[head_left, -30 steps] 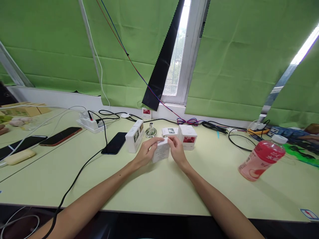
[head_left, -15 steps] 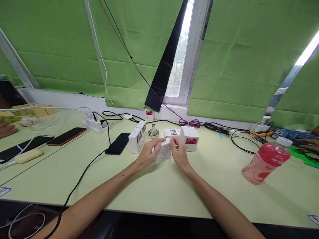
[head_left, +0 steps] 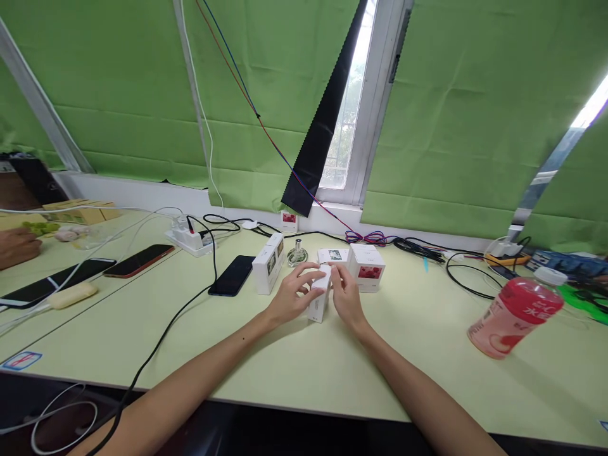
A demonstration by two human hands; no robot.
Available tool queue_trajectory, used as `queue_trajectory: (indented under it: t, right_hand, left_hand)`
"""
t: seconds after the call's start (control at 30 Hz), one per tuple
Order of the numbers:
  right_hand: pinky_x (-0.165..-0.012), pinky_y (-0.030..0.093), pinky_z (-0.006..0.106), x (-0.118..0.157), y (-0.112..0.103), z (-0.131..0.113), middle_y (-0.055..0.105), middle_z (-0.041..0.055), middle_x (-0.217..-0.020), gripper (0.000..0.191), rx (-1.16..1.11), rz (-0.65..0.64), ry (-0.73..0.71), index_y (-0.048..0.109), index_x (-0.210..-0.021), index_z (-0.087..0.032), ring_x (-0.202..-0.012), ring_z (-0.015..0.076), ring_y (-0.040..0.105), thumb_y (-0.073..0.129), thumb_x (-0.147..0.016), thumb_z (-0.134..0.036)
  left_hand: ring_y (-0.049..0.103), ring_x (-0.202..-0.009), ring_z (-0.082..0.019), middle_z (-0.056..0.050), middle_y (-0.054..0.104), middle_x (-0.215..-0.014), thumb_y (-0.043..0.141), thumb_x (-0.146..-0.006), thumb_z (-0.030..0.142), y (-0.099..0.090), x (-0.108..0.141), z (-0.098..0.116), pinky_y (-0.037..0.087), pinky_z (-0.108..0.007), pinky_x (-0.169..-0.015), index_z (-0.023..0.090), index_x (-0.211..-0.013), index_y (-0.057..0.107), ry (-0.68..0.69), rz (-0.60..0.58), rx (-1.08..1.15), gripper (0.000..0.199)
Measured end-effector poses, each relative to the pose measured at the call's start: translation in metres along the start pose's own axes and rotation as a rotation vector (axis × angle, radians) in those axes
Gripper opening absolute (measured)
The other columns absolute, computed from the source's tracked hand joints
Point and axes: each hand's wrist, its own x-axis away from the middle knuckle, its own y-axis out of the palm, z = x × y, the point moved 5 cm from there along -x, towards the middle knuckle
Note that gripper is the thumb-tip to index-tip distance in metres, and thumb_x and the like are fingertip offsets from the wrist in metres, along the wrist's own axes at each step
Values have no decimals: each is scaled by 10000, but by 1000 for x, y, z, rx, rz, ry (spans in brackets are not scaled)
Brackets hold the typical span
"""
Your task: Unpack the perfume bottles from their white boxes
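Smooth, matt card is seen on the held white box [head_left: 316,309], and clear, glossy glass on the small round bottle [head_left: 297,256]. The green curtain [head_left: 456,120] is made of creased, dull cloth; the drink bottle [head_left: 515,320], of shiny plastic.

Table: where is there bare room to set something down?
The widest bare patch of table lies between the right forearm and the pink bottle; another lies left of the black cable, nearer than the reddish-edged phone. Crowded: just beyond the white box in the left hand, where a glass bottle and more white boxes stand.
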Motion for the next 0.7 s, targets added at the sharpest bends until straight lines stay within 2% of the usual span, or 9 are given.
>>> queue_trajectory:
  t: [0.07, 0.17, 0.33, 0.57, 0.63, 0.7]
  right_hand:
    - [-828, 497, 312, 2, 2, -1, 670, 94, -1202, 449, -13, -27, -4, 605, -1237, -202, -1012, 210, 633, 404, -990, -518]
    - [-839, 517, 327, 4, 6, 2, 635, 97, -1290, 508, -43, -99, 15, 522, -1373, -224, -1019, 216, 652, 418, -982, -530]
    - [-975, 493, 354, 5, 7, 2, 570, 87, -1407, 534, -24, -151, -37, 509, -1394, -233, -1222, 248, 581, 545, -930, -495]
    - [-991, 496, 376, 3, 4, -4, 602, 105, -1356, 573, -11, -131, -115, 533, -1348, -212, -1206, 256, 590, 697, -822, -368]
    - [-980, 501, 386, 2, 4, -4, 624, 109, -1317, 581, 4, -125, -136, 536, -1336, -206, -1174, 259, 605, 709, -794, -327]
    - [-942, 518, 386, 1, 4, -4, 651, 110, -1260, 536, 18, -107, -148, 549, -1303, -198, -1125, 258, 627, 681, -792, -291]
  left_hand:
    - [613, -806, -106, -103, 541, -1321, 549, -952, 415, 2, 1, 0, 616, -233, -582, 244, -1180, 653, -11, -3, 32, 304]
    - [636, -776, -109, -116, 547, -1322, 492, -980, 402, 4, 2, 1, 624, -245, -571, 235, -1213, 622, -9, 9, 86, 315]
    - [683, -713, -109, -125, 572, -1334, 398, -1014, 389, 3, 1, 0, 651, -307, -679, 208, -1215, 603, -62, 42, 197, 340]
    - [709, -888, -149, -103, 634, -1284, 378, -1019, 376, -2, 1, 0, 648, -328, -772, 202, -1249, 583, -95, 87, 164, 353]
    - [713, -867, -145, -95, 656, -1224, 372, -1021, 365, -2, 1, 1, 642, -335, -788, 196, -1224, 585, -96, 103, 129, 339]
    - [713, -809, -141, -89, 676, -1131, 373, -1019, 359, -4, 0, 2, 636, -318, -743, 187, -1190, 585, -93, 137, 77, 323]
